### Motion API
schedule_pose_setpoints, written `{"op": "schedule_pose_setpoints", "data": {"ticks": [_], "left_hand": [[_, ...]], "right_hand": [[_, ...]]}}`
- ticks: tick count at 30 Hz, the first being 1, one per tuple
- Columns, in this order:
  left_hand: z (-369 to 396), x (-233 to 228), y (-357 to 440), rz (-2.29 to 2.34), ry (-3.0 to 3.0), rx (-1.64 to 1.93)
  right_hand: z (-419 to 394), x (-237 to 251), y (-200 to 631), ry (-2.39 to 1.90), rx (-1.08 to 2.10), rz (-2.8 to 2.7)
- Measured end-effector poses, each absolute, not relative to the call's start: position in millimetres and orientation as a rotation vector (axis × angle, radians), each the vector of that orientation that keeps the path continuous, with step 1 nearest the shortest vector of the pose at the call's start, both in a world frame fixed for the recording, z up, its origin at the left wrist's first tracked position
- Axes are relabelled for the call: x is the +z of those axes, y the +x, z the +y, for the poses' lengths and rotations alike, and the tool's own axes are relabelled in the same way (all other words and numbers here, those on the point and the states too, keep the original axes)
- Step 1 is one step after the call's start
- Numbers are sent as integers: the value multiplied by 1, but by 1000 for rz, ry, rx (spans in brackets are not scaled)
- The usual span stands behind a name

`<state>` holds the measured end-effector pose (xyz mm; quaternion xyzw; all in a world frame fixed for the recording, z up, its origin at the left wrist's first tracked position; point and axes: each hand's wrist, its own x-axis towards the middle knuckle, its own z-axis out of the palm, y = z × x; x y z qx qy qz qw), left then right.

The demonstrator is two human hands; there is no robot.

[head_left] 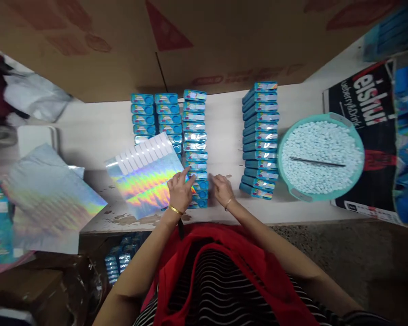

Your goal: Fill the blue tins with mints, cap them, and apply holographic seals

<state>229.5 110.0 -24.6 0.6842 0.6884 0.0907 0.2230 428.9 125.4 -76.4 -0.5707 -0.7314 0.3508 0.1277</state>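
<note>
My left hand (181,191) lies over the right edge of a shiny rainbow sticker sheet (146,181) with a row of white strips. Its fingers stretch out and touch a blue box (197,175) in the third column of small boxes. My right hand (223,189) is just right of that column, fingers curled together in a pinch; whatever is between them is too small to make out. Upper boxes in this column (194,117) carry shiny strips on their ends; the lowest ones (199,194) show none. The sheet partly covers two more box columns (143,108) on the left.
Another column of blue boxes (260,136) stands right, beside a teal basin (362,158) of small white pellets with dark tweezers (318,161) on top. More shiny sheets (51,194) lie left. A large carton (224,40) borders the back.
</note>
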Motion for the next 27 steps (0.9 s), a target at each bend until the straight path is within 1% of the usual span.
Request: {"op": "schedule_pose_setpoints", "data": {"ticks": [3, 6, 9, 11, 14, 16, 18, 22, 27], "left_hand": [[122, -18, 166, 2066, 1823, 492], [132, -17, 73, 2302, 1652, 705], [137, -27, -4, 2363, 1382, 629], [140, -35, -32, 2233, 1244, 548], [145, -41, -44, 2014, 1278, 558], [146, -40, -41, 1973, 1423, 593], [146, -37, -36, 2006, 1616, 535], [142, -34, -27, 2096, 2012, 297], [132, -39, -17, 2178, 2152, 307]], "right_hand": [[145, -60, 412, -1632, 792, -2073], [170, -33, 357, -1318, 815, -2149], [191, -14, 274, -1067, 891, -2363], [202, -12, 220, -1010, 886, -2491], [213, -25, 161, -963, 811, -2590], [219, -38, 143, -950, 789, -2639], [222, -48, 137, -942, 785, -2677], [226, -59, 138, -887, 772, -2665], [230, -64, 134, -820, 828, -2607]]}}
